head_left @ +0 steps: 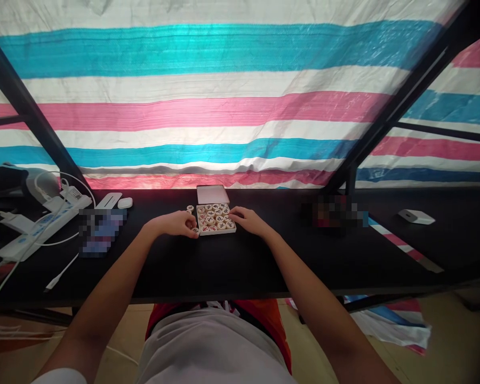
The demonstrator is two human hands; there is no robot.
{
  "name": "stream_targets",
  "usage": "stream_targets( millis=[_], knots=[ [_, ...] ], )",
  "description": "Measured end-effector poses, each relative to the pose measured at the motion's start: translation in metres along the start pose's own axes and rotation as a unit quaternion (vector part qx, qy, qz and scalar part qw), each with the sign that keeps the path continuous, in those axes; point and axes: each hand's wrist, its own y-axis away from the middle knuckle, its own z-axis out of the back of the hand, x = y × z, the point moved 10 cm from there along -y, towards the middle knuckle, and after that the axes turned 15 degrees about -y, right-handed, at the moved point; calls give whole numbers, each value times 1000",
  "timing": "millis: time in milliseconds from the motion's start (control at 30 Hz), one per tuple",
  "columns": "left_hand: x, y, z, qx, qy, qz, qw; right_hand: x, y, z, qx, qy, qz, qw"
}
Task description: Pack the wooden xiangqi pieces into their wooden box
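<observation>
A shallow white box (217,231) filled with round Chinese chess pieces (210,219), marked in black and red, lies on the black desk. Its lid (212,194) rests just behind it. At the box's left side, my left hand (178,223) is closed with a Chinese chess piece (196,231) at its fingertips. Another loose piece (190,208) sits on the desk beyond those fingers. From the right, my right hand (248,221) grips the box's edge with thumb and fingers, which partly cover the pieces there.
A power strip (44,226) with plugs and white cables lies at the left. Near it are a blurred phone-like object (103,232), a white earbud case (125,203) and a cable end (56,281). A white charger (416,216) stands right, past a blurred dark item (331,212).
</observation>
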Motion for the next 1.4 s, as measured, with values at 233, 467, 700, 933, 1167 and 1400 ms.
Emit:
stream_targets(
  millis=[233, 467, 700, 933, 1167, 1400],
  knots=[
    [11, -6, -15, 37, -36, 42, 998, 0, 0, 0, 2, 0, -2, 1000],
    [26, -8, -4, -11, -71, 88, 993, -1, -1, 0, 1, -2, 0, 1000],
    [14, -8, -7, -1, -47, 29, 998, -2, 0, 0, -1, -11, -1, 1000],
    [12, -4, -6, 7, -16, 29, 999, 3, 1, 1, -1, -4, -7, 1000],
    [28, -5, 0, -22, -37, 92, 995, -1, -1, 0, 2, 0, -1, 1000],
    [23, -8, 4, -51, -79, 84, 992, 2, 1, 0, 1, 3, -4, 1000]
  ],
)
